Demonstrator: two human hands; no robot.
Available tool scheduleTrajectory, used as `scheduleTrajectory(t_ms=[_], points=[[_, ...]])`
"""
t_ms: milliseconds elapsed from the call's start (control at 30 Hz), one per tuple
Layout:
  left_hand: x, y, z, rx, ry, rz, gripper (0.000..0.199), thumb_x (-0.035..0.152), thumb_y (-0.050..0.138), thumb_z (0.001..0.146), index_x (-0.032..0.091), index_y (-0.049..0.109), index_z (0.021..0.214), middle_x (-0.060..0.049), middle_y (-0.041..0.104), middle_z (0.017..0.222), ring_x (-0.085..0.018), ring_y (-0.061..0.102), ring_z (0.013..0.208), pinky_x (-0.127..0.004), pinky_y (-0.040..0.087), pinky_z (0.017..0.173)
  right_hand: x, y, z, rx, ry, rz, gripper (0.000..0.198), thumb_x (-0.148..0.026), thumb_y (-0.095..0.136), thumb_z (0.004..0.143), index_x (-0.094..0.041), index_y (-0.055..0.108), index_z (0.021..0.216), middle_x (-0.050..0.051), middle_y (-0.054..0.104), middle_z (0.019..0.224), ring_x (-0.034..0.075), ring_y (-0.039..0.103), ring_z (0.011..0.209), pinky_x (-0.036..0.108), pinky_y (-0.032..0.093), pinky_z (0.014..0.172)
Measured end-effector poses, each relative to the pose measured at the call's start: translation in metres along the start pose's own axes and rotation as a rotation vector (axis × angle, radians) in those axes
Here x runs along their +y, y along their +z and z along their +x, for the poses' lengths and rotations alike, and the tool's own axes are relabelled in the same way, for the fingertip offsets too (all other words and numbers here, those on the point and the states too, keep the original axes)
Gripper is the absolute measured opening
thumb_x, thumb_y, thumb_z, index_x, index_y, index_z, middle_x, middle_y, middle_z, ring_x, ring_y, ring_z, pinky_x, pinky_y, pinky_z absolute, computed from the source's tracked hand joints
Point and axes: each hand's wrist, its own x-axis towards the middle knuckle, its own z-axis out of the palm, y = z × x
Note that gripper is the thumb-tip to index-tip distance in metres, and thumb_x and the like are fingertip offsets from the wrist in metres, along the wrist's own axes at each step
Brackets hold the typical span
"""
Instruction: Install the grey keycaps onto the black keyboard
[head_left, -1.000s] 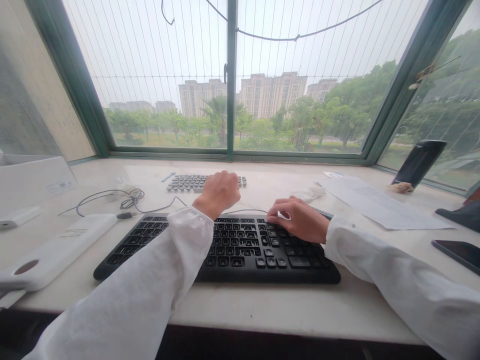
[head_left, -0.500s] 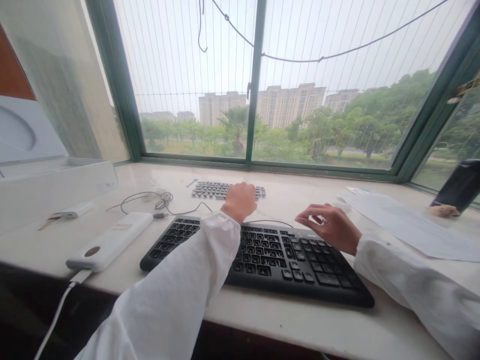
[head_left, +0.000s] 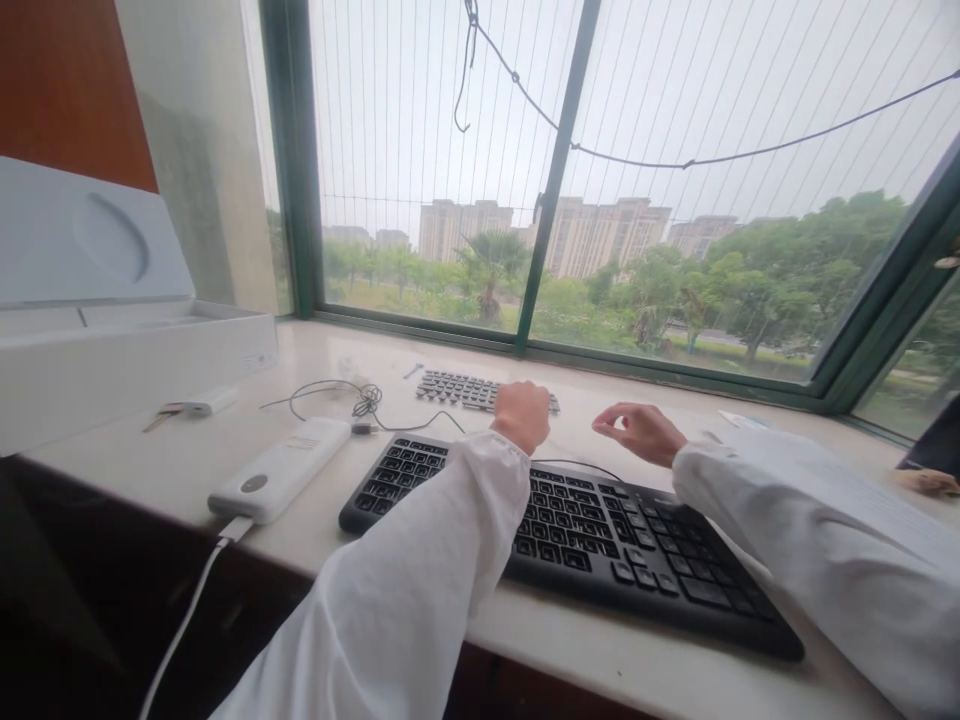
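My left hand (head_left: 523,415) is over the right part of a set of loose keycaps (head_left: 457,389) laid in rows on the white tabletop. Its back faces me, and the fingers are hidden behind it. My right hand (head_left: 643,433) hovers beyond the keyboard's right half, thumb and fingers curled together in a pinch. Anything between those fingertips is too small to make out. Below both sleeves lies a black keyboard (head_left: 660,625), tilted in view. Bare sockets show across its main section, while caps sit on its number pad. My left forearm covers part of it.
Left of the keyboard are a white power bank (head_left: 289,468) with a cable, a coiled dark cord (head_left: 367,400) and a key with a white fob (head_left: 210,402). A white open box (head_left: 135,370) stands farther left. Paper (head_left: 832,480) lies partly behind my right sleeve.
The view has swung left and tilted. My right hand has moved forward and leftward off the keyboard, nearer the keycaps. My left hand stays over the keycaps, slightly farther right.
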Motion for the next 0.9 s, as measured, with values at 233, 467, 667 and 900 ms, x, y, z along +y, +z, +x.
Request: scheduleTrajectory(t_ms=[233, 467, 667, 900], points=[[0.002, -0.001, -0.001, 0.014, 0.007, -0.012, 0.024, 0.021, 0.057, 0.083, 0.014, 0.069, 0.102, -0.016, 0.069, 0.101, -0.024, 0.065, 0.098, -0.032, 0.051, 0.086, -0.013, 0.016, 0.072, -0.106, 0.013, -0.111, 0.029, -0.038, 0.068, 0.077, -0.025, 0.073, 0.103, 0.004, 0.070, 0.101, 0.018, 0.061, 0.092, 0.028, 0.043, 0.082], [0.003, -0.001, 0.000, 0.013, -0.014, -0.008, 0.025, 0.024, 0.057, 0.084, 0.017, 0.069, 0.106, -0.013, 0.069, 0.102, -0.022, 0.064, 0.101, -0.030, 0.049, 0.089, -0.016, 0.034, 0.103, -0.212, 0.313, -0.151, 0.043, -0.057, 0.065, 0.075, -0.017, 0.078, 0.086, 0.013, 0.073, 0.092, 0.024, 0.064, 0.095, 0.028, 0.045, 0.079], [0.005, -0.001, 0.000, 0.025, -0.005, -0.008, 0.026, 0.025, 0.058, 0.084, 0.017, 0.070, 0.106, -0.014, 0.069, 0.102, -0.022, 0.065, 0.100, -0.030, 0.049, 0.089, -0.022, 0.039, 0.114, -0.324, 0.475, -0.117, 0.041, -0.049, 0.059, 0.086, -0.012, 0.071, 0.099, 0.013, 0.068, 0.108, 0.025, 0.062, 0.103, 0.034, 0.048, 0.086], [0.004, -0.003, -0.001, 0.032, 0.000, -0.008, 0.026, 0.024, 0.058, 0.083, 0.017, 0.070, 0.106, -0.014, 0.068, 0.103, -0.023, 0.064, 0.101, -0.032, 0.050, 0.088, -0.030, 0.035, 0.117, -0.419, 0.548, -0.042, 0.031, -0.036, 0.057, 0.092, -0.014, 0.061, 0.113, 0.008, 0.063, 0.112, 0.019, 0.062, 0.096, 0.038, 0.053, 0.083]])
